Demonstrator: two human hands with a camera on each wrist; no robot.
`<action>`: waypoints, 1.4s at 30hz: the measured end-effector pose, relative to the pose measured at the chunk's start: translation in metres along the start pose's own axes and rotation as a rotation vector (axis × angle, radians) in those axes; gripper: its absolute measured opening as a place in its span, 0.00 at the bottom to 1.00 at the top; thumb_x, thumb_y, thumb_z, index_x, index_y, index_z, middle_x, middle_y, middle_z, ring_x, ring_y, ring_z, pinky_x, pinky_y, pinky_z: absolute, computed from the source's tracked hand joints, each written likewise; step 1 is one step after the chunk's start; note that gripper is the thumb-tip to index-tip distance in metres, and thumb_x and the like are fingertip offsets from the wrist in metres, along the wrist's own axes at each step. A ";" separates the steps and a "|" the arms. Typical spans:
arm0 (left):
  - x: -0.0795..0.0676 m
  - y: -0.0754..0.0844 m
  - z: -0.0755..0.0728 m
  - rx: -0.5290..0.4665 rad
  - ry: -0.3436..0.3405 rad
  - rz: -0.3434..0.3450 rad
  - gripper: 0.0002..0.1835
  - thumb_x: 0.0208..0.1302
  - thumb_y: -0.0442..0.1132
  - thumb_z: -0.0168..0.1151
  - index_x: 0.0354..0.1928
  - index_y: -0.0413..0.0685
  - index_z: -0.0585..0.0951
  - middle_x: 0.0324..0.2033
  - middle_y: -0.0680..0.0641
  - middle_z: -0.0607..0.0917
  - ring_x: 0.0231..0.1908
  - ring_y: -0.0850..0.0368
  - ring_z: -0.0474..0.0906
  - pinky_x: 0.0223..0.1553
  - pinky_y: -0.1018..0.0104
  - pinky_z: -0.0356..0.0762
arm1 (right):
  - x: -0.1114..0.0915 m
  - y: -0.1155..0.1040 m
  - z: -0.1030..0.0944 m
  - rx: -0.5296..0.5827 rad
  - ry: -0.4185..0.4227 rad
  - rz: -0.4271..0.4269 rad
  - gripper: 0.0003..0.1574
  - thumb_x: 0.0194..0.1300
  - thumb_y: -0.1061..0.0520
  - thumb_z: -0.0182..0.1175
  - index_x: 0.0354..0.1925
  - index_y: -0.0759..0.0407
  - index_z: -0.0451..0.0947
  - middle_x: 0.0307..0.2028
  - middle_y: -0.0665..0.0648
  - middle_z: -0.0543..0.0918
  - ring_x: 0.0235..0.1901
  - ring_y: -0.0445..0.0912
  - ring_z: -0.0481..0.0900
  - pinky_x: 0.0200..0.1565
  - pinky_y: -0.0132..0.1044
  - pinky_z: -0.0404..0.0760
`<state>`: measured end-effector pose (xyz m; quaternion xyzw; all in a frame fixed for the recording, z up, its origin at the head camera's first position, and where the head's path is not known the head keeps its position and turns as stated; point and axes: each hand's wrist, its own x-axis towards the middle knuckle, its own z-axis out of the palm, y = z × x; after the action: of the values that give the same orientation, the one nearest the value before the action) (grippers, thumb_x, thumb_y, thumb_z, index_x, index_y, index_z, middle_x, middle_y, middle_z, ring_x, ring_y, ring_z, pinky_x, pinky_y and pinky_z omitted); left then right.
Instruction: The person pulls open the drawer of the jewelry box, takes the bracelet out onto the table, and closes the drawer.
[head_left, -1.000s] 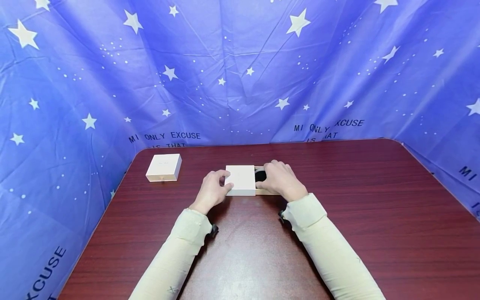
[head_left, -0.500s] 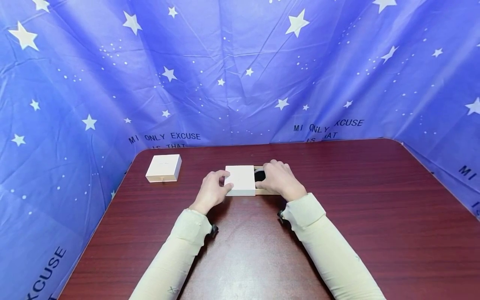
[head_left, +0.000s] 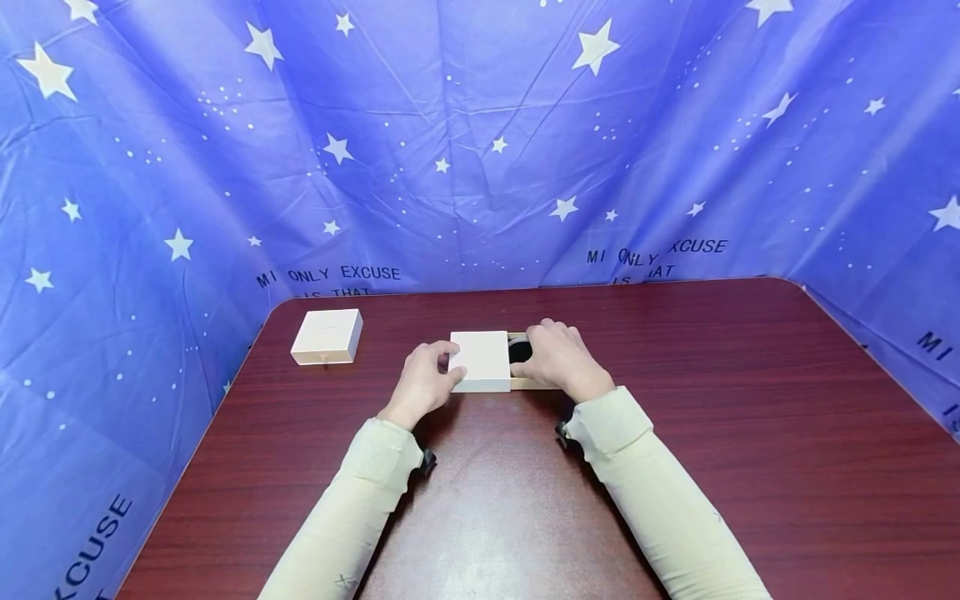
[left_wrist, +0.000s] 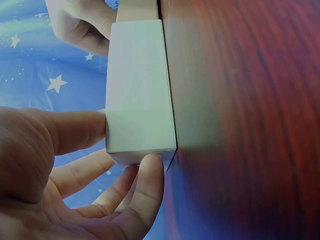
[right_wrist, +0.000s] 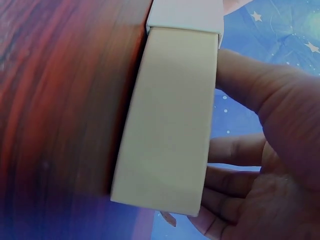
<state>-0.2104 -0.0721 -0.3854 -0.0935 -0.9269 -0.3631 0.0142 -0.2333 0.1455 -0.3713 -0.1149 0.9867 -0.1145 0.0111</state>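
A white drawer box (head_left: 480,358) lies on the table with its cream inner drawer (head_left: 534,384) partly drawn out to the right. Inside the drawer shows a black round thing with a light rim (head_left: 520,349); its kind is unclear and much of it is covered. My left hand (head_left: 424,377) holds the left end of the white outer sleeve, thumb at the near side and fingers curled at the end. Reaching down over the drawer, my right hand (head_left: 562,358) has its thumb and fingers bent around the black round thing; their tips are hidden behind the drawer wall (right_wrist: 165,120) in the right wrist view.
A second white box (head_left: 327,335), closed and with a small pull tab at its front, stands at the table's back left. The dark red wooden table (head_left: 750,417) meets a blue star-patterned curtain (head_left: 480,167) behind and at both sides.
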 end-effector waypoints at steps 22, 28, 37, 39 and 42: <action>0.000 -0.003 0.003 0.009 0.000 -0.004 0.21 0.60 0.40 0.66 0.55 0.45 0.79 0.39 0.45 0.79 0.42 0.51 0.73 0.48 0.57 0.71 | -0.003 0.001 -0.001 0.006 0.025 -0.011 0.37 0.48 0.35 0.67 0.43 0.63 0.79 0.39 0.58 0.76 0.41 0.54 0.75 0.46 0.49 0.72; 0.000 -0.003 0.003 0.009 0.000 -0.002 0.21 0.59 0.40 0.66 0.55 0.45 0.79 0.39 0.45 0.79 0.42 0.51 0.72 0.48 0.57 0.70 | -0.003 0.001 -0.001 -0.001 0.024 0.002 0.37 0.48 0.36 0.66 0.44 0.64 0.79 0.39 0.58 0.75 0.39 0.54 0.75 0.45 0.49 0.73; 0.001 -0.004 0.004 0.009 -0.002 -0.002 0.21 0.60 0.40 0.66 0.55 0.45 0.79 0.40 0.44 0.79 0.42 0.50 0.73 0.49 0.56 0.71 | -0.007 -0.004 -0.007 -0.014 0.015 0.031 0.37 0.47 0.35 0.67 0.43 0.62 0.79 0.38 0.58 0.73 0.37 0.55 0.75 0.39 0.50 0.75; 0.000 -0.003 0.003 0.009 0.000 -0.002 0.21 0.60 0.40 0.66 0.55 0.45 0.79 0.40 0.45 0.79 0.42 0.51 0.73 0.49 0.56 0.71 | -0.008 -0.004 -0.007 -0.023 0.019 0.033 0.37 0.46 0.35 0.67 0.43 0.62 0.79 0.38 0.58 0.73 0.36 0.55 0.75 0.38 0.50 0.75; 0.000 -0.003 0.003 0.010 0.002 -0.002 0.20 0.60 0.40 0.66 0.55 0.45 0.79 0.39 0.45 0.79 0.41 0.51 0.73 0.48 0.56 0.71 | -0.008 -0.005 -0.008 -0.031 0.025 0.035 0.37 0.46 0.34 0.67 0.43 0.62 0.79 0.38 0.58 0.73 0.36 0.55 0.75 0.36 0.50 0.75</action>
<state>-0.2111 -0.0722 -0.3897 -0.0924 -0.9288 -0.3585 0.0151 -0.2244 0.1447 -0.3625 -0.0963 0.9903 -0.1003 -0.0009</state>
